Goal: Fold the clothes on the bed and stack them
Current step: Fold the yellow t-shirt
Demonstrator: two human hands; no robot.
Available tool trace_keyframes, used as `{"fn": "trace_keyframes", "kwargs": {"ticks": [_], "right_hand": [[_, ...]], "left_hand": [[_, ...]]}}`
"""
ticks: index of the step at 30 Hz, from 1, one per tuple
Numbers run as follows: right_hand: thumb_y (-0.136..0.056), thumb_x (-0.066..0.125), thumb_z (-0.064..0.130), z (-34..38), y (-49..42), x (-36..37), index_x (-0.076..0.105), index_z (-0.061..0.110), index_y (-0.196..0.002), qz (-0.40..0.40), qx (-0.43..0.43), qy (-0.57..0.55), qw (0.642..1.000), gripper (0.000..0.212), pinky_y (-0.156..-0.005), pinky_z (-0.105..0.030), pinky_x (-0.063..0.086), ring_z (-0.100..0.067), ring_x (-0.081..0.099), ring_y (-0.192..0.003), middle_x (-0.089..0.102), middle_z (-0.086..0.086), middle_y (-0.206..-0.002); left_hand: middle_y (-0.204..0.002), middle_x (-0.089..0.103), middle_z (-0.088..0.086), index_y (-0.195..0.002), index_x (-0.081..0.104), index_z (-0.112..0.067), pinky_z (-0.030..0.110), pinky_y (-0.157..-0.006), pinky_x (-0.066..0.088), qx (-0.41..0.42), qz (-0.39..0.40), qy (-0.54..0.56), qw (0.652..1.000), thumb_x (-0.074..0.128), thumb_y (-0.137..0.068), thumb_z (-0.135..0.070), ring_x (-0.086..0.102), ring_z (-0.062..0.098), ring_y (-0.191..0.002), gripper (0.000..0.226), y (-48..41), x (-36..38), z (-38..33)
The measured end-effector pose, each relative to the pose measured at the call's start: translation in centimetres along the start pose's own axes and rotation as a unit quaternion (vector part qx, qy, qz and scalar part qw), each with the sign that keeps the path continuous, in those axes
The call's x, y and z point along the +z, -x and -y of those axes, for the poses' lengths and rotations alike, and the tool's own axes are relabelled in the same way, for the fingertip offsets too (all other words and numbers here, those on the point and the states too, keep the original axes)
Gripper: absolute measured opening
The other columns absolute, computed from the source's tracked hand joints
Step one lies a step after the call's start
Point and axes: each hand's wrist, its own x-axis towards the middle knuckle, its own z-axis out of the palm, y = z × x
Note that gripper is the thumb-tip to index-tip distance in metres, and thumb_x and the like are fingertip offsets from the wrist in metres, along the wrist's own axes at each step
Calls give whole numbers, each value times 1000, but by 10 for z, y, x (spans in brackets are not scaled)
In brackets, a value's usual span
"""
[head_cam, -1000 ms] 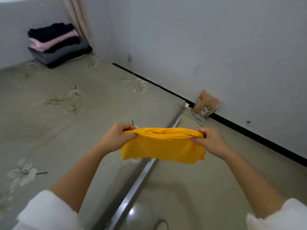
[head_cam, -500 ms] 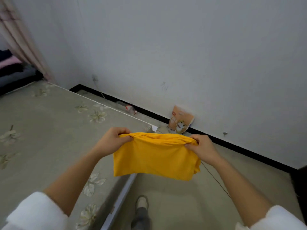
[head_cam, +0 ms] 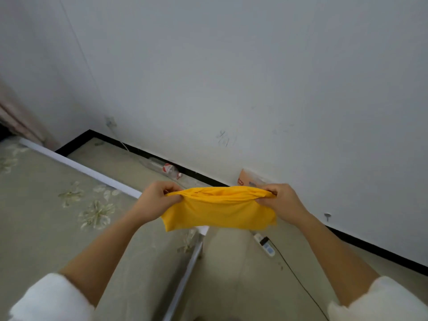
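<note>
Both the left hand [head_cam: 159, 197] and right hand [head_cam: 281, 200] pinch the folded yellow garment [head_cam: 218, 210] taut, held above the bed [head_cam: 41, 218] corner; keeping its top edge level should hold the fold square.

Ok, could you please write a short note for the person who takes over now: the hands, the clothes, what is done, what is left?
Left hand: grips the left end of the bunched top edge of the yellow garment.
Right hand: grips the right end.
Garment: held in the air over the bed corner and the floor, hanging below both hands.
Done: it looks folded into a small rectangle.
Left: put it on the stack, which is not in view.
</note>
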Motion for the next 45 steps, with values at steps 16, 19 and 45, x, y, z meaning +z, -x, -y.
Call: {"fn": "trace_keyframes", "kwargs": {"ticks": [16,19,45], "right_hand": [[-89,56,20,-26,-372,-52,73,11,-87,40,-221,157,962,19,-70,-34,42,-20,55,-71,70,-6,-80],[-86,60,15,-9,-432,-45,72,11,-92,45,-294,203,933,14,-78,-41,45,-27,61,-80,72,-5,-85],[-74,65,4,352,-749,362,72,7,-87,197,-550,127,801,16,-68,-36,43,-31,64,-74,70,-8,-79]], "left_hand": [[-84,68,-3,-90,69,-21,30,-65,46,-89,-191,-79,974,63,-82,-22,61,18,-77,10,-298,-2,3],[-89,68,2,-92,69,-20,36,-72,47,-111,-210,-125,963,52,-77,-36,61,25,-87,28,-322,-14,10],[-96,63,-1,-101,67,-19,20,-59,31,-352,-426,-129,823,60,-86,-19,52,13,-79,16,-360,-364,286]]}}
